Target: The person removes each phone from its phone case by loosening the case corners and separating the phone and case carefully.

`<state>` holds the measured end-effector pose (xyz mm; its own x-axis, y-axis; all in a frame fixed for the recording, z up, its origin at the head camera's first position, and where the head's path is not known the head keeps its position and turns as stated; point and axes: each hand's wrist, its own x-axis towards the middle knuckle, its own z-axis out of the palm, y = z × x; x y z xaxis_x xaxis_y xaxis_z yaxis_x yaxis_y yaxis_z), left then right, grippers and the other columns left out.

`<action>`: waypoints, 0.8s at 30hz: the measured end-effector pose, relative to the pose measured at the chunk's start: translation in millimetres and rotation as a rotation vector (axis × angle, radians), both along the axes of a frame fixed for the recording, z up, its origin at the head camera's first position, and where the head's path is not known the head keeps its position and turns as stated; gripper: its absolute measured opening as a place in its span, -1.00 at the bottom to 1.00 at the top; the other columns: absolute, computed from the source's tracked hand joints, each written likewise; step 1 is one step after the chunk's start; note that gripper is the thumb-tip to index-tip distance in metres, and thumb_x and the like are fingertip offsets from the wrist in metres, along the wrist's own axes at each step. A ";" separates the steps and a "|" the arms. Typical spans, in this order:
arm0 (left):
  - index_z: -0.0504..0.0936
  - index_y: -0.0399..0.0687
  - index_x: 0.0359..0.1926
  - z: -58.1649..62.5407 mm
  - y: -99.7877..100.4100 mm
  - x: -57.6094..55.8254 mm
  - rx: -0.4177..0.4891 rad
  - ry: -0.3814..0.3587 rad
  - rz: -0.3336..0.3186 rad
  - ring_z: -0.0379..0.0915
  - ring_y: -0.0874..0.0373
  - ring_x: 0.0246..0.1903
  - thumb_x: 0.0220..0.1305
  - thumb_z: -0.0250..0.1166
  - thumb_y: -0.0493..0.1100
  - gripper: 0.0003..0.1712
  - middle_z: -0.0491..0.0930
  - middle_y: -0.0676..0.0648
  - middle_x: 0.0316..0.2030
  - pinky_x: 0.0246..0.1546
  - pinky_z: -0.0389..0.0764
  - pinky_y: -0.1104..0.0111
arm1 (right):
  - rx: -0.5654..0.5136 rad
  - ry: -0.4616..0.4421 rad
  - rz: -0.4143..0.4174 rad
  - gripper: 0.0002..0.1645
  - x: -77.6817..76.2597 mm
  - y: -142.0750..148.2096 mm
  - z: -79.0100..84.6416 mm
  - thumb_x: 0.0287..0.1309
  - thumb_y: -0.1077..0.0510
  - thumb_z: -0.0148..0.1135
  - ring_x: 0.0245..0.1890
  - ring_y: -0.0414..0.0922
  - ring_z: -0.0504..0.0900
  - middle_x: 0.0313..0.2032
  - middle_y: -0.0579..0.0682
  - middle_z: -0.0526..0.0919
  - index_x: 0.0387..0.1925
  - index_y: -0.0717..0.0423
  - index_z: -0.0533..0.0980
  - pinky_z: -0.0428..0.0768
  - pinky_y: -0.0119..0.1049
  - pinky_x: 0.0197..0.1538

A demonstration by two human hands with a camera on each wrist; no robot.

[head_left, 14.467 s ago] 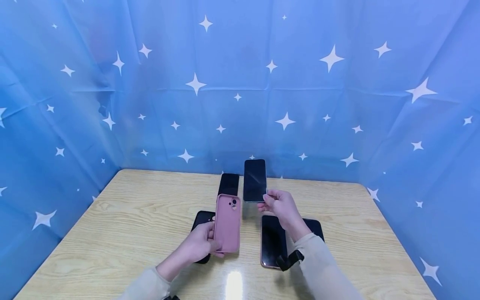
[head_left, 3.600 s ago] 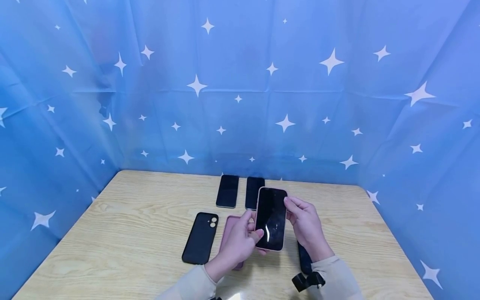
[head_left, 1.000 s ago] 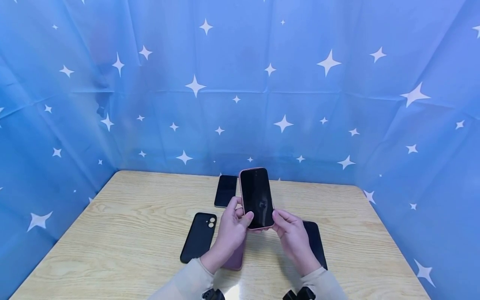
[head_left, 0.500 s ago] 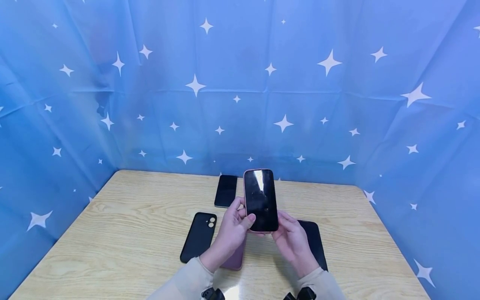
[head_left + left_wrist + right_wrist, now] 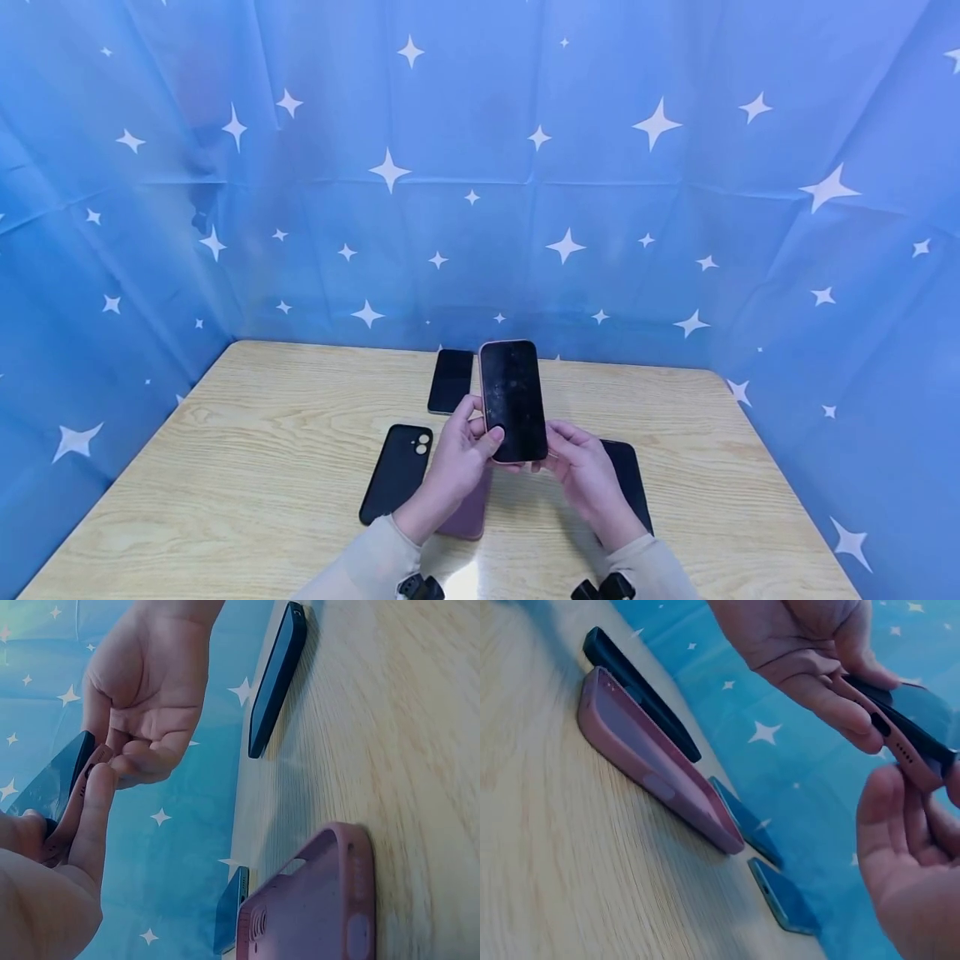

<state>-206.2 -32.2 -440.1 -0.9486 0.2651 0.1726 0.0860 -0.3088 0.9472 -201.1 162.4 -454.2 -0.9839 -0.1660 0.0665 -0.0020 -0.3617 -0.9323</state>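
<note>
A smartphone (image 5: 513, 400) with a dark screen is held up over the middle of the table, its top pointing away. Round it sits a pink phone case (image 5: 919, 769), whose port cutout and speaker holes show in the right wrist view. At that bottom edge the phone seems to stand proud of the case rim. My left hand (image 5: 446, 479) grips the left side, thumb on the screen and fingers behind. My right hand (image 5: 588, 475) pinches the lower right corner; its fingertips are partly hidden in the head view.
A black phone case (image 5: 397, 471) and a mauve-pink case (image 5: 468, 508) lie under and beside my left forearm. Farther back is a dark phone (image 5: 450, 381); another phone (image 5: 784, 896) shows beside it. A dark-cased phone (image 5: 630, 479) lies by my right wrist.
Earlier my left hand held the mauve case and my right a bare phone; both were put down and the pink-cased phone lifted. Lately the phone tilted, and my right thumb shifted at its corner.
</note>
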 end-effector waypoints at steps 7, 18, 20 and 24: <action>0.29 -0.39 0.05 -1.2 1.2 0.9 -0.022 0.000 0.004 0.70 -0.37 -0.10 0.48 0.07 -0.51 -0.80 0.63 -0.54 0.02 -0.29 0.82 -0.11 | 0.254 0.139 -0.259 -0.78 1.5 -1.0 2.7 0.29 0.45 0.26 -0.41 -0.20 0.57 -0.33 -0.07 0.60 -0.05 0.44 0.52 0.71 -0.39 -0.35; 0.28 -0.39 -0.03 -0.6 3.0 4.3 -0.071 0.026 0.026 0.68 -0.41 -0.11 0.46 0.06 -0.54 -0.83 0.63 -0.54 0.02 -0.30 0.77 -0.25 | 0.489 0.271 -0.286 -0.82 3.9 2.1 9.9 0.23 0.51 0.27 -0.38 -0.22 0.63 -0.29 -0.12 0.64 -0.17 0.35 0.68 0.73 -0.39 -0.34; 0.28 -0.39 -0.05 -0.8 3.3 4.7 -0.089 0.030 0.035 0.69 -0.41 -0.13 0.46 0.07 -0.54 -0.84 0.63 -0.54 0.00 -0.31 0.77 -0.26 | 0.497 0.289 -0.275 -0.81 4.1 2.6 10.2 0.23 0.52 0.26 -0.38 -0.23 0.62 -0.30 -0.13 0.63 -0.16 0.36 0.69 0.73 -0.39 -0.35; 0.30 -0.35 -0.04 0.1 3.2 5.9 -0.130 0.033 0.055 0.71 -0.36 -0.15 0.47 0.08 -0.52 -0.84 0.65 -0.52 -0.01 -0.32 0.77 -0.25 | 0.515 0.318 -0.241 -0.80 5.3 3.9 10.6 0.29 0.49 0.22 -0.43 -0.19 0.60 -0.28 0.02 0.60 -0.14 0.35 0.69 0.72 -0.35 -0.38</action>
<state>-200.3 -29.0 -440.0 -0.9567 0.2351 0.1718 0.1315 -0.1777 0.9753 -195.9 166.4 -443.6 -0.9430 -0.0317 0.3311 -0.3314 0.1768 -0.9268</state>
